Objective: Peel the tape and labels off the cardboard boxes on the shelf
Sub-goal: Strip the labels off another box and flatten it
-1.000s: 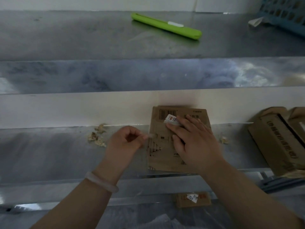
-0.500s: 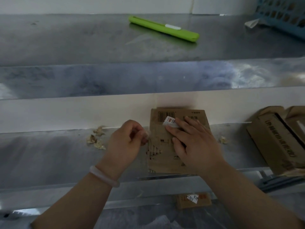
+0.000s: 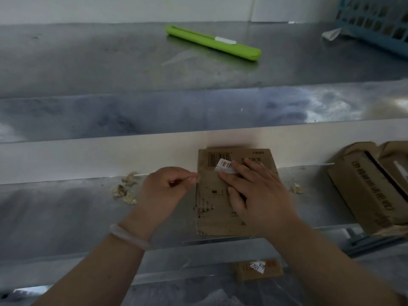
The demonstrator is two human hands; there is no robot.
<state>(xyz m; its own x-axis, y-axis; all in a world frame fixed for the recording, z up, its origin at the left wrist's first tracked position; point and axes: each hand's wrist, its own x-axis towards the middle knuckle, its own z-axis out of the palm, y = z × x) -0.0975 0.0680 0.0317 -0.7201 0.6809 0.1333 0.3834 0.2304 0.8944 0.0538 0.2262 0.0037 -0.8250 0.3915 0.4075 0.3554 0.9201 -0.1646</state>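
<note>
A flattened cardboard box (image 3: 212,195) lies on the lower metal shelf (image 3: 66,213), its far edge against the white back wall. The right hand (image 3: 260,195) presses flat on it with fingers straight, fingertips on a white barcode label (image 3: 225,166) that is partly lifted. The left hand (image 3: 167,188), with a pale bracelet (image 3: 128,237) at the wrist, is curled. Its thumb and forefinger pinch what seems to be tape (image 3: 197,178) at the box's left edge, though the dim view makes this hard to confirm. Peeled scraps (image 3: 125,188) lie to the left. More cardboard boxes (image 3: 366,191) sit at the right. A green cutter (image 3: 212,43) rests on the upper shelf.
</note>
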